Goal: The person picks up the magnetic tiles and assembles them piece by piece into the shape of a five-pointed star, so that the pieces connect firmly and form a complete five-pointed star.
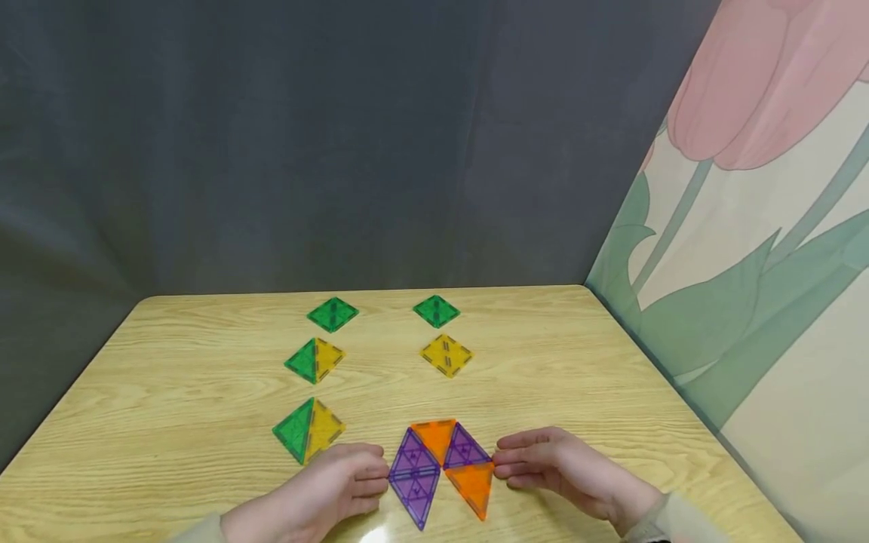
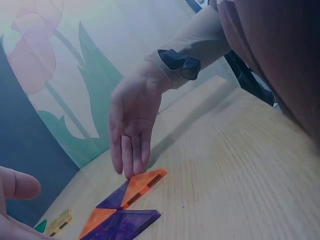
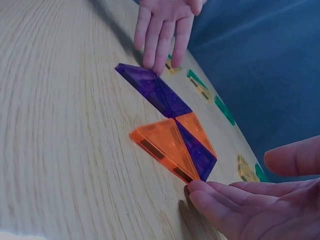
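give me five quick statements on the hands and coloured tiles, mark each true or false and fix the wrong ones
1. The left hand is beside the purple triangles. True.
2. The right hand grips a green diamond. False: its fingers are extended beside the joined triangles.
3. Three purple and two orange triangles are joined together. True.
4. The all-yellow diamond is in the left column. False: it is in the right one.
5. Two diamonds are half green, half yellow. True.
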`<state>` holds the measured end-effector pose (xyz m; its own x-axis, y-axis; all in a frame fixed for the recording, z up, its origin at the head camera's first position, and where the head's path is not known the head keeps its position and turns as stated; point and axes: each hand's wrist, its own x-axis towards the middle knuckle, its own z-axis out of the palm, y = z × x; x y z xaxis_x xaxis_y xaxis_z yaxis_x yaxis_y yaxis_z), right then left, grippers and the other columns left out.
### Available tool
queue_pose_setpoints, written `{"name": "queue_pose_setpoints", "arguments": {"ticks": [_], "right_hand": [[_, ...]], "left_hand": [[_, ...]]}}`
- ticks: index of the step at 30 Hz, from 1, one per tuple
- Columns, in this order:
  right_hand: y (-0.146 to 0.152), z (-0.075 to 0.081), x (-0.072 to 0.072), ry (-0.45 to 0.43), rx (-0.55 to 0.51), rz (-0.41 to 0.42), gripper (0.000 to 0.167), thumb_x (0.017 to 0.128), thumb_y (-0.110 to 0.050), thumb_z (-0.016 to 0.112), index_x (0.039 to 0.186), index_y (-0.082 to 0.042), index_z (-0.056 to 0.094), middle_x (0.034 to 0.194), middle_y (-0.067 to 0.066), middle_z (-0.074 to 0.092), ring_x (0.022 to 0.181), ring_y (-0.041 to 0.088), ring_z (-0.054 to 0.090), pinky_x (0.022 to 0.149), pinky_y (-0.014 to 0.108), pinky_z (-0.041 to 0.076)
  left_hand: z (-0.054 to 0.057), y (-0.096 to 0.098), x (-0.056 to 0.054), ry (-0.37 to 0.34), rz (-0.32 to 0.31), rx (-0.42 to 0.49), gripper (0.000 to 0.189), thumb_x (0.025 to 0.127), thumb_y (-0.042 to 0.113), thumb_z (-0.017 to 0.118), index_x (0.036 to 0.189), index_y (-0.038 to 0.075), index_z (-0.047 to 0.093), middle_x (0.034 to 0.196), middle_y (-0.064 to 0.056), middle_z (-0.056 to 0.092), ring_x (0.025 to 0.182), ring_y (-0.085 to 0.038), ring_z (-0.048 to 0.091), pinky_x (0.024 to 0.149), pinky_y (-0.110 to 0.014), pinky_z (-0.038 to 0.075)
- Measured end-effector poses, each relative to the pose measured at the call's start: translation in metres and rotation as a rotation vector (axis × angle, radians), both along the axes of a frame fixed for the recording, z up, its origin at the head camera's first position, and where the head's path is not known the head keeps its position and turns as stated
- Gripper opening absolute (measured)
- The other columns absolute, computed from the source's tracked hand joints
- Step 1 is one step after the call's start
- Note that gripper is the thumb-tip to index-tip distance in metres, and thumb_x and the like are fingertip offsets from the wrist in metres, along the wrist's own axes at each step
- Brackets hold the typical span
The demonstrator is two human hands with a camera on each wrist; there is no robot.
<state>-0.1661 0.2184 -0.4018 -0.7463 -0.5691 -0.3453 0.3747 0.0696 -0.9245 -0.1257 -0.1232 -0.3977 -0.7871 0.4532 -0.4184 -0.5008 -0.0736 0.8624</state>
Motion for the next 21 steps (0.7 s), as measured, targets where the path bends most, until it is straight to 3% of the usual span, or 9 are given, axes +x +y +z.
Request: {"name": "queue_pose_setpoints", "arguments": {"ticks": [13,21], "right_hand": [[-0.0040,-0.0009,-0.0001,0.004,0.003,-0.006,0.049,0.101,-0.009,0.049,0.134,0.025,0.037,0.126,0.030,0.059,0.112,0.034,0.063,0.096,0.041,0.051],[-0.0083,-0.0043,-0.0009,-0.025,0.047,-0.038,0.043,0.100,-0.011,0.051,0.129,0.020,0.048,0.114,0.020,0.067,0.103,0.029,0.066,0.089,0.044,0.055]], "left_hand": [[-0.0012,-0.0023,0.0019,0.036,0.037,-0.027,0.074,0.095,0.016,0.051,0.140,-0.028,0.011,0.139,-0.047,0.032,0.132,-0.056,0.032,0.105,-0.061,0.036],[-0.0025,-0.0012,0.0008,0.031,0.108,-0.067,0.055,0.094,0.014,0.049,0.130,-0.022,0.028,0.128,-0.042,0.047,0.124,-0.053,0.045,0.099,-0.060,0.043]]}}
